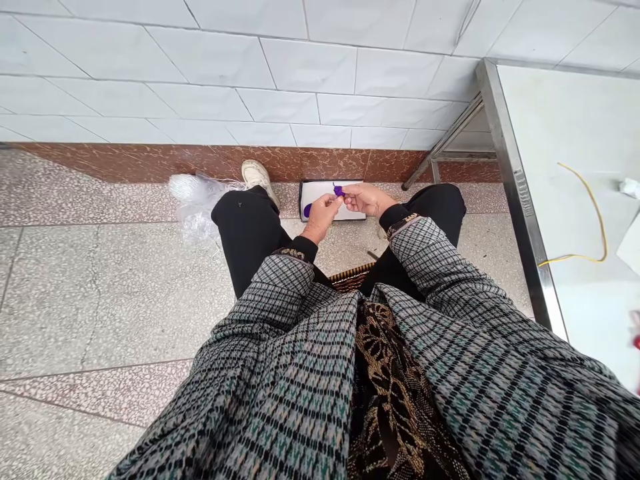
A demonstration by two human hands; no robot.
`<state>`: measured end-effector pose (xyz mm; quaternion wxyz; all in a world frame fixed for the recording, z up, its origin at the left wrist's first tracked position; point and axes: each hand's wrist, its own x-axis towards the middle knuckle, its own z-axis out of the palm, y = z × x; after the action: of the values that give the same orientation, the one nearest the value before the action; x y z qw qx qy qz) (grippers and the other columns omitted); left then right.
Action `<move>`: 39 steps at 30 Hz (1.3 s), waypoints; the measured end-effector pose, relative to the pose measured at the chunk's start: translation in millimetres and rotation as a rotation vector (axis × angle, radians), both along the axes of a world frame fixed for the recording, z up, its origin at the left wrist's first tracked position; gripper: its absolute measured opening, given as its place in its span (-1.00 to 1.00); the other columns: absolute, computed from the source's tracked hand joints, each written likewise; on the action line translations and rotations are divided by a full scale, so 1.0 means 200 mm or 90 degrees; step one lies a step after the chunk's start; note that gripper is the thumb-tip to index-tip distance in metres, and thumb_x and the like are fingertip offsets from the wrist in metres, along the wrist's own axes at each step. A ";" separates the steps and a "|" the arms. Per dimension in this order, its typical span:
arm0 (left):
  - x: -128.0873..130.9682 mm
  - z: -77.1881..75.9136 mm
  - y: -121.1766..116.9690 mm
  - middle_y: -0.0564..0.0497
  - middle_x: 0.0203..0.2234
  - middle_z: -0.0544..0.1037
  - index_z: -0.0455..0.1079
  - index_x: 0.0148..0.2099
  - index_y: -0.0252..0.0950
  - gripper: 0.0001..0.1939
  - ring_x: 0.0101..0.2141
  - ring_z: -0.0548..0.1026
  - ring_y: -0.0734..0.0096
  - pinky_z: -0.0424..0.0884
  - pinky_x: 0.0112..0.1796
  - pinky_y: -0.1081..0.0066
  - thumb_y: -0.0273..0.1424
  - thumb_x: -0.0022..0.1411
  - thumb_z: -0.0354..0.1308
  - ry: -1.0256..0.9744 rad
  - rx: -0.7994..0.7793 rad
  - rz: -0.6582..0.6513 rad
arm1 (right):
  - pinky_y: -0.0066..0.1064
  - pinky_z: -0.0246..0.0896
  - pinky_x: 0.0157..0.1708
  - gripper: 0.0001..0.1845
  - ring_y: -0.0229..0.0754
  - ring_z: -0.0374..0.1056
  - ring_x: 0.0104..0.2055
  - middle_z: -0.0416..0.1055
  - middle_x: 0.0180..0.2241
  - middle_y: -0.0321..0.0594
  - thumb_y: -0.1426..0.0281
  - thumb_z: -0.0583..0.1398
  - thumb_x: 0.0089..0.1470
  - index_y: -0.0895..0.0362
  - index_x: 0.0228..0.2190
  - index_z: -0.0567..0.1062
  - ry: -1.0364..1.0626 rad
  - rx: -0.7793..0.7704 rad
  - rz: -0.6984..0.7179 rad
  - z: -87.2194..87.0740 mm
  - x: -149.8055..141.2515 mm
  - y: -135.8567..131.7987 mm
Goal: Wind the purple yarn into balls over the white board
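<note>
My left hand (pixel 323 217) and my right hand (pixel 367 199) meet between my knees, their fingertips almost together. A small, bunched purple piece that looks like yarn work (pixel 339 191) is pinched at the fingertips of my right hand. The fingers of my left hand are closed at its lower edge; what exactly they grip is too small to make out. Below the hands lies a shallow white box with a dark rim (pixel 320 189). Inside it, at the left end, rests a purple ball, apparently of yarn (pixel 307 211), partly covered by my left hand.
Clear plastic bags (pixel 193 203) lie on the speckled floor beside my left shoe (pixel 257 175). At the right stands a metal-edged table (pixel 523 193) with a yellow cord (pixel 600 220) on its top. The tiled wall (pixel 310 67) rises just beyond the box.
</note>
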<state>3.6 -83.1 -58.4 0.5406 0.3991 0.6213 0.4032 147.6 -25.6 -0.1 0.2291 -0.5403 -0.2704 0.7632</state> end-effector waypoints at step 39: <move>-0.04 0.07 -0.02 0.22 -0.64 0.15 0.41 -0.34 -0.26 -0.82 -0.61 0.02 0.56 -0.08 -0.52 0.48 -0.47 0.38 0.16 -0.069 -0.003 -0.048 | -0.58 0.35 -0.44 -0.55 -0.36 0.26 -0.58 0.37 -0.63 -0.36 0.67 0.27 0.44 0.16 -0.52 0.46 -0.103 0.112 0.001 0.05 0.01 0.01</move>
<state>-4.4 -86.9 -44.2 0.5895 0.3984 0.5764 0.4019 150.5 -24.3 9.3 0.2527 -0.5775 -0.3545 0.6906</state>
